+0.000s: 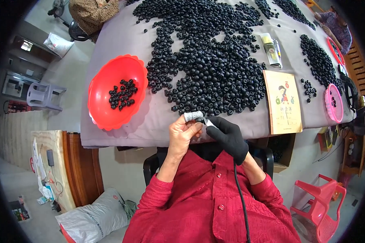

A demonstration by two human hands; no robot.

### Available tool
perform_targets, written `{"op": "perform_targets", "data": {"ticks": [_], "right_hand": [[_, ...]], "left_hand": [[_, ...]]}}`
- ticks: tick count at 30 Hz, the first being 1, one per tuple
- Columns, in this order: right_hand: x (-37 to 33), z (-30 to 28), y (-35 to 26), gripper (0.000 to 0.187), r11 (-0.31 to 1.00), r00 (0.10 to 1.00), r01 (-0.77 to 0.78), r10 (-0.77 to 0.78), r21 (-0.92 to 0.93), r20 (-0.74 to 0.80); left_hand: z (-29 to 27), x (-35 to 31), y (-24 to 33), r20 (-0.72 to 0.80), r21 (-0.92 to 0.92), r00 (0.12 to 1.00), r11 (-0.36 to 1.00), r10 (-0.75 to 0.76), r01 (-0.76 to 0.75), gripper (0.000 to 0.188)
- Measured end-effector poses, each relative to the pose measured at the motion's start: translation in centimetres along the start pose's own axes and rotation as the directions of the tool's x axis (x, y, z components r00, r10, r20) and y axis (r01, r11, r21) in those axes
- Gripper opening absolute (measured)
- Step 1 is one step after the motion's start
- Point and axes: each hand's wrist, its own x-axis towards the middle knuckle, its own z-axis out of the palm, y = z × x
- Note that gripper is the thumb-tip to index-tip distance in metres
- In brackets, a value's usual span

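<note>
At the table's near edge my two hands meet. My left hand (180, 137) is bare apart from a grey speckled finger sleeve (193, 116) on one finger. Its thumb and fingers pinch a small black bead (200, 120), partly hidden by the fingers. My right hand (232, 139), in a black glove, closes round a small white-handled tool (209, 124) with a metal tip, which points at the bead. Just beyond my hands spreads a large heap of black beads (219, 77) with holes in them. To the left, a red scalloped bowl (98, 101) holds some beads.
A yellow booklet (282, 117) and a flat packet (271, 49) lie right of the heap. A pink basket (329, 108) stands at the right edge, near another person (340, 30). A black cord (240, 190) hangs down from my right hand. Chairs stand on both sides.
</note>
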Motion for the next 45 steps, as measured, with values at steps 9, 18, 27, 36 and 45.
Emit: {"op": "perform_targets", "data": {"ticks": [9, 18, 27, 36, 45], "right_hand": [[-0.2, -0.2, 1.4, 0.039, 0.999, 0.999, 0.049, -0.049, -0.024, -0.019], [0.0, -1.9, -0.6, 0.029, 0.994, 0.992, -0.107, 0.107, 0.011, -0.068], [-0.6, -1.0, 0.8, 0.032, 0.997, 0.996, 0.061, -0.059, -0.037, 0.069], [-0.5, -0.6, 1.2, 0.032, 0.990, 0.996, 0.087, -0.084, -0.108, 0.039], [-0.4, -0.5, 1.2, 0.032, 0.994, 0.998, 0.057, -0.054, -0.088, 0.037]], "left_hand": [[0.1, 0.0, -0.1, 0.052, -0.069, 0.998, 0.997, -0.018, 0.021, 0.020], [-0.2, 0.0, -0.8, 0.068, -0.172, 0.993, 0.980, -0.092, 0.103, 0.022], [-0.3, 0.2, -1.5, 0.123, -0.194, 0.984, 0.970, -0.128, 0.150, 0.019], [0.0, 0.2, -1.4, 0.098, -0.189, 0.990, 0.975, -0.102, 0.119, 0.019], [0.1, 0.1, -1.5, 0.107, -0.216, 0.988, 0.967, -0.112, 0.133, 0.017]]}}
